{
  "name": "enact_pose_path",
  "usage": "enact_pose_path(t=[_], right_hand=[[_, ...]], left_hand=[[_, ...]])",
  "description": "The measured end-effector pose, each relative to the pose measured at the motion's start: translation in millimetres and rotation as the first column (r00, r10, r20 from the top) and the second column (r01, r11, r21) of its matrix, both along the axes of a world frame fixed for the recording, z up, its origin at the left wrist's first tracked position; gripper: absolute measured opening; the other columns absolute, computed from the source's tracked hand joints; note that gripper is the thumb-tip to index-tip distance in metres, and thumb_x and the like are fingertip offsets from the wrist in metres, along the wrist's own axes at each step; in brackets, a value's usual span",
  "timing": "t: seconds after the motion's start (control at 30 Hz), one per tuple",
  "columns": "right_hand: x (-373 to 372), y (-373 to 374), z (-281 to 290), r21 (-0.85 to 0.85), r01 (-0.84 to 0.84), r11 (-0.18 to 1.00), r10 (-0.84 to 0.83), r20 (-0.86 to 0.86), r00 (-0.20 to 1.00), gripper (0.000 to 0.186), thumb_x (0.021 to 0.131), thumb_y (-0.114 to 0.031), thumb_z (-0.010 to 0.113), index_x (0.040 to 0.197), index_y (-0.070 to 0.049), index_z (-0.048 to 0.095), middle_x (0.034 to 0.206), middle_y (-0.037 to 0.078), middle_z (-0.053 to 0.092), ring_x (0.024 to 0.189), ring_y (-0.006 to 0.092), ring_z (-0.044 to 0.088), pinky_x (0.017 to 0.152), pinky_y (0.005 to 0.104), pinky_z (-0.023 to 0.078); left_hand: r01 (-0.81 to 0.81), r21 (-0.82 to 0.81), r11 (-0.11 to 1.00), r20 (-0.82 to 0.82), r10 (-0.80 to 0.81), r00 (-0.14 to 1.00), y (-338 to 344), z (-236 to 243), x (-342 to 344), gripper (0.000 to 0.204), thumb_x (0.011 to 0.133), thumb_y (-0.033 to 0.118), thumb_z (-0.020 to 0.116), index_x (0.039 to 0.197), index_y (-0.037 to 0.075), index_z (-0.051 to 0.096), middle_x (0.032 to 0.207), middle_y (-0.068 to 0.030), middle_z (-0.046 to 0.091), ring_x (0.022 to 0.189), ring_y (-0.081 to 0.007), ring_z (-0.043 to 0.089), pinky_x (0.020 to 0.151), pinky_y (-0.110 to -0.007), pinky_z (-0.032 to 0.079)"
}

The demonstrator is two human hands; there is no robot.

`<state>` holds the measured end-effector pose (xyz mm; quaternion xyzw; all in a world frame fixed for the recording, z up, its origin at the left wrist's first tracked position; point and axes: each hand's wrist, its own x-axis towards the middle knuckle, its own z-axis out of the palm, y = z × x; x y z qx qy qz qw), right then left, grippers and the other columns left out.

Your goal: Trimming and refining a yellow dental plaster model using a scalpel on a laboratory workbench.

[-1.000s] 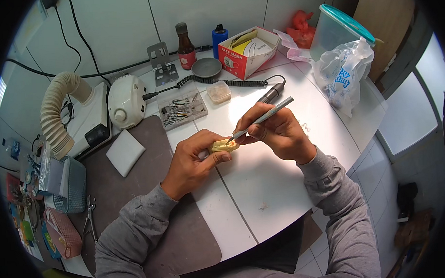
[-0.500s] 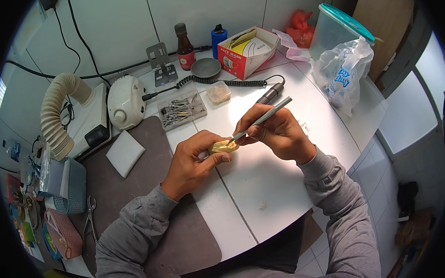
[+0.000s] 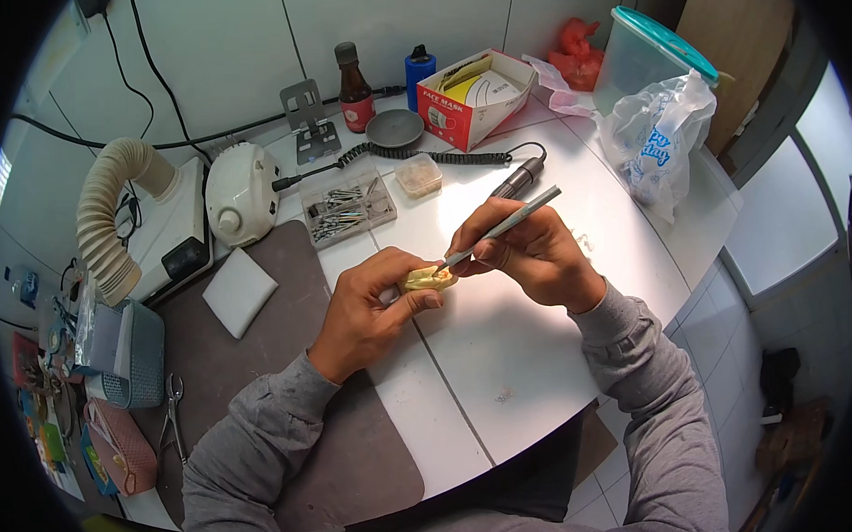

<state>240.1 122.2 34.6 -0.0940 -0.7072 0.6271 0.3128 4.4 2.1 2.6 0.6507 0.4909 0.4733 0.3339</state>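
Observation:
My left hand [image 3: 366,301] is closed round a small pale-yellow piece [image 3: 425,281], like a cast or dental model, held above the white tabletop with thumb and fingers on its sides. A reddish-orange spot shows on its right end. My right hand [image 3: 543,262] grips a slim grey pencil-like tool [image 3: 523,214], tilted down to the left. Its dark, narrow tip meets the top of the yellow piece near that spot. Just behind my right hand, a dark rotary handpiece [image 3: 519,179] lies on the table with a coiled cord.
Beyond my hands are a bit box [image 3: 349,210], a small clear container [image 3: 418,177], a grey dish [image 3: 394,129], a brown bottle [image 3: 354,95] and a mask box [image 3: 472,105]. On the left stand a white control unit [image 3: 242,197], hose [image 3: 96,221], white slab [image 3: 241,293] and pliers [image 3: 174,415].
The grey tool has shifted very slightly, its tip still on the yellow piece. Both hands stay in nearly the same place.

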Motion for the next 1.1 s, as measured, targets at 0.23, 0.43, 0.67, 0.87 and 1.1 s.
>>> enact_pose_path(t=[0.23,0.43,0.67,0.87,1.1], right_hand=[[0.3,0.3,-0.9,-0.002,-0.003,1.000,0.003,-0.009,1.000,0.011,0.109,0.004,0.061,0.115,0.006,0.070,0.108,0.011,0.075,0.105,0.0199,0.078,0.097,0.0340,0.066],[1.1,0.1,0.3,-0.016,-0.007,1.000,0.007,0.000,1.000,0.010,0.109,0.003,0.061,0.115,0.005,0.070,0.107,0.011,0.075,0.106,0.0198,0.078,0.097,0.0340,0.066],[1.1,1.0,-1.7,-0.022,0.000,1.000,0.000,-0.003,1.000,0.010,0.109,0.004,0.061,0.115,0.005,0.070,0.108,0.011,0.074,0.105,0.0196,0.078,0.097,0.0341,0.066],[-0.7,0.6,-1.5,-0.037,0.004,0.999,-0.005,-0.026,1.000,0.011,0.109,0.005,0.061,0.115,0.006,0.070,0.110,0.011,0.074,0.106,0.0201,0.078,0.098,0.0339,0.067],[-0.1,0.2,-0.9,-0.018,0.004,1.000,-0.004,-0.009,1.000,0.011,0.109,0.004,0.061,0.116,0.006,0.070,0.110,0.012,0.074,0.108,0.0219,0.079,0.098,0.0354,0.067]], left_hand=[[0.001,0.024,1.000,-0.003,-0.001,1.000,0.5,-1.8,0.3,0.033,0.095,0.020,0.090,0.120,0.001,0.080,0.102,-0.0093,0.075,0.087,-0.0171,0.066,0.079,-0.033,0.052],[0.005,0.011,1.000,-0.025,-0.005,1.000,0.5,-0.3,-0.4,0.034,0.095,0.020,0.090,0.121,0.000,0.081,0.102,-0.0095,0.075,0.088,-0.0169,0.066,0.079,-0.033,0.052],[0.009,-0.043,0.999,-0.020,-0.010,1.000,-1.1,5.8,0.5,0.028,0.097,0.016,0.087,0.117,-0.001,0.078,0.107,-0.0082,0.075,0.098,-0.0167,0.068,0.091,-0.032,0.053],[0.008,-0.047,0.999,-0.003,-0.008,1.000,-1.1,4.8,-0.3,0.029,0.097,0.017,0.088,0.116,-0.002,0.077,0.106,-0.0078,0.074,0.097,-0.0162,0.068,0.091,-0.032,0.053],[0.001,0.012,1.000,0.001,-0.001,1.000,0.4,0.1,0.0,0.035,0.095,0.020,0.090,0.121,-0.001,0.080,0.104,-0.0105,0.076,0.091,-0.0180,0.070,0.083,-0.033,0.054]])
